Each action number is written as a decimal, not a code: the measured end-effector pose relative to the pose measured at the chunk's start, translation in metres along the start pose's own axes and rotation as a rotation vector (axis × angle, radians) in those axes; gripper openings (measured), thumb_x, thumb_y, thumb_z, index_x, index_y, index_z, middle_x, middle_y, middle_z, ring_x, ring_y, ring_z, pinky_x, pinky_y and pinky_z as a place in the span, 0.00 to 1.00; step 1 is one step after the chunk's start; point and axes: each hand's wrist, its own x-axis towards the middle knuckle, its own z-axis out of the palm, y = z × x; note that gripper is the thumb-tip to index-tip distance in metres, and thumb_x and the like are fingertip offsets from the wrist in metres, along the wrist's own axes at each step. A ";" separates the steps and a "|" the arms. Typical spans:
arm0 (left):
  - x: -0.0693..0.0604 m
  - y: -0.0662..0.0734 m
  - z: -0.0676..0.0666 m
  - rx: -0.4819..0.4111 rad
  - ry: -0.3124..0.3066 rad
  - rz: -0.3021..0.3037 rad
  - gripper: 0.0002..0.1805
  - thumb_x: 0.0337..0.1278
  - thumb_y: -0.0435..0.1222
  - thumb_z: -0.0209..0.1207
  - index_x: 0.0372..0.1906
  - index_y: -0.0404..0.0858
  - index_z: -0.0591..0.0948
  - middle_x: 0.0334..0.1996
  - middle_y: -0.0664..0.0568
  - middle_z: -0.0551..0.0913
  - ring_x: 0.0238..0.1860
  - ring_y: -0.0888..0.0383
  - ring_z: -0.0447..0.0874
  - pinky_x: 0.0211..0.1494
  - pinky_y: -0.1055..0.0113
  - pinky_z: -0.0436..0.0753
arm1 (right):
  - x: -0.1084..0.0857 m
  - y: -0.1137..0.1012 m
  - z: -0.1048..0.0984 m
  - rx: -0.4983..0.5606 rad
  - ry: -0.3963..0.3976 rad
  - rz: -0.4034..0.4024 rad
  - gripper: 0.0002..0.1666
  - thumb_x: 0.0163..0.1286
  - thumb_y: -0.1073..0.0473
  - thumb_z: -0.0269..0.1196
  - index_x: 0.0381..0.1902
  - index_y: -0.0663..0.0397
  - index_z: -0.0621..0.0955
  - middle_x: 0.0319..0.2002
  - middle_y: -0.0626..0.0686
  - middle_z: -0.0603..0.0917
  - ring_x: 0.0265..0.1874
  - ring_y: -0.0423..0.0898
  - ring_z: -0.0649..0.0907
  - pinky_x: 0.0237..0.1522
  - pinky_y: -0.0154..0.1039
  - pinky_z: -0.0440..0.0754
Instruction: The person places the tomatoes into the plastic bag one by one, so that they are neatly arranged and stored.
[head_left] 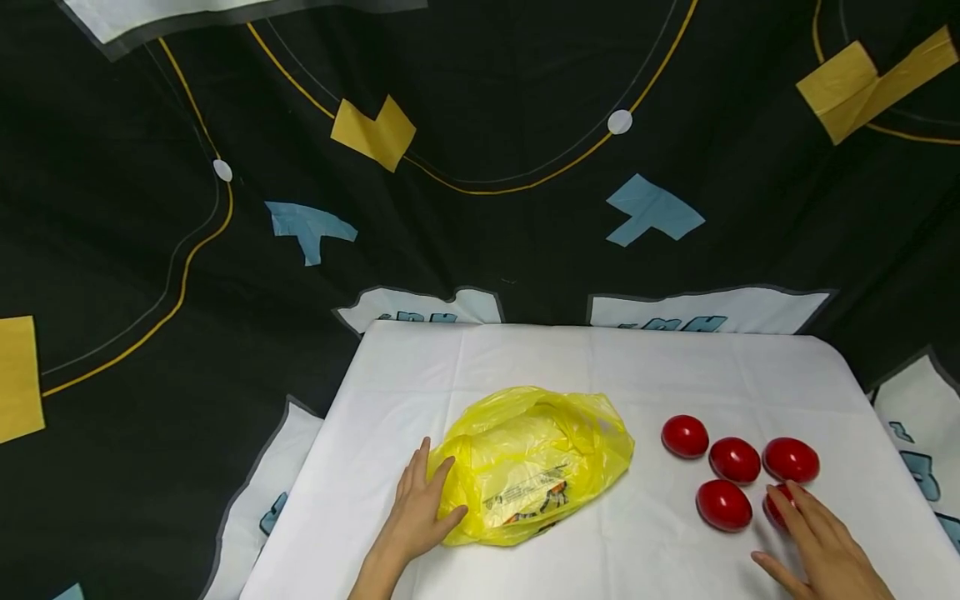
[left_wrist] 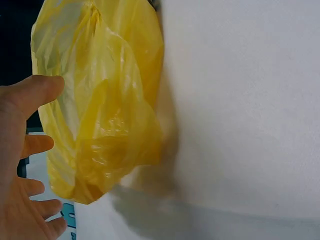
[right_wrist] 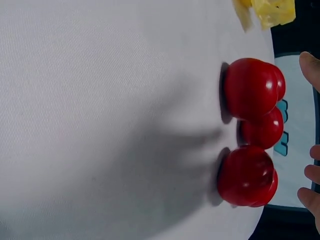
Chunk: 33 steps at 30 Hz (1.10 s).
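A crumpled yellow plastic bag (head_left: 536,471) with dark print lies on the white-covered table. At its left end is my left hand (head_left: 417,510), fingers spread; whether they touch the bag is unclear. The left wrist view shows the bag (left_wrist: 115,100) bulging, with the thumb beside it. To the right, several glossy red rounded things like tomatoes stand grouped, among them a front one (head_left: 723,505) and a rear one (head_left: 685,436). My right hand (head_left: 828,550) hovers with spread fingers above the nearest right red one (head_left: 777,507), partly hiding it. Neither hand grips anything.
The white tablecloth (head_left: 645,550) shows between the bag and the red things. A black curtain (head_left: 480,250) with yellow lines and blue and yellow patches hangs behind the table's far edge and down the left side.
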 end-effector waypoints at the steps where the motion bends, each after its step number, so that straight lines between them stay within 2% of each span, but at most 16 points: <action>1: 0.000 -0.001 0.001 -0.007 -0.006 -0.008 0.38 0.50 0.49 0.65 0.65 0.37 0.69 0.72 0.32 0.43 0.70 0.34 0.46 0.66 0.40 0.54 | 0.001 0.001 0.001 0.004 -0.003 0.012 0.68 0.48 0.27 0.66 0.72 0.63 0.51 0.67 0.70 0.52 0.63 0.68 0.51 0.46 0.73 0.62; 10: 0.002 -0.007 0.009 -0.080 -0.058 -0.073 0.38 0.51 0.49 0.65 0.65 0.37 0.70 0.72 0.32 0.40 0.66 0.33 0.55 0.62 0.39 0.62 | 0.005 0.016 0.009 0.028 -0.029 0.106 0.68 0.46 0.30 0.69 0.70 0.65 0.52 0.64 0.73 0.52 0.59 0.71 0.52 0.44 0.74 0.62; 15: 0.004 -0.010 0.014 -0.123 -0.057 -0.107 0.39 0.48 0.47 0.67 0.65 0.38 0.69 0.71 0.30 0.40 0.62 0.33 0.61 0.56 0.41 0.70 | 0.007 0.024 0.013 0.048 -0.007 0.160 0.68 0.47 0.35 0.71 0.71 0.63 0.50 0.63 0.74 0.53 0.60 0.73 0.52 0.44 0.74 0.61; 18: 0.005 -0.012 0.016 -0.163 -0.052 -0.117 0.40 0.47 0.46 0.69 0.65 0.38 0.68 0.70 0.29 0.41 0.61 0.33 0.61 0.54 0.43 0.72 | 0.008 0.030 0.018 0.076 -0.012 0.205 0.68 0.47 0.35 0.71 0.72 0.63 0.48 0.62 0.76 0.53 0.60 0.74 0.52 0.44 0.74 0.62; 22: 0.007 -0.014 0.020 -0.205 -0.051 -0.142 0.41 0.45 0.46 0.70 0.66 0.38 0.67 0.69 0.29 0.45 0.63 0.32 0.58 0.55 0.41 0.71 | 0.011 0.037 0.023 0.110 -0.034 0.255 0.69 0.48 0.34 0.70 0.71 0.65 0.48 0.60 0.76 0.52 0.58 0.74 0.53 0.45 0.73 0.62; 27: 0.009 -0.017 0.025 -0.226 -0.059 -0.168 0.43 0.43 0.46 0.71 0.66 0.38 0.66 0.67 0.30 0.51 0.61 0.37 0.59 0.58 0.42 0.69 | 0.012 0.044 0.028 0.154 -0.094 0.284 0.71 0.47 0.31 0.69 0.71 0.65 0.46 0.60 0.76 0.52 0.56 0.73 0.56 0.46 0.71 0.64; 33: 0.009 -0.020 0.028 -0.210 -0.062 -0.182 0.45 0.41 0.47 0.71 0.66 0.38 0.67 0.65 0.33 0.56 0.59 0.42 0.59 0.59 0.46 0.66 | 0.015 0.048 0.033 0.195 -0.100 0.319 0.70 0.45 0.36 0.73 0.71 0.65 0.47 0.61 0.74 0.54 0.55 0.72 0.59 0.46 0.69 0.68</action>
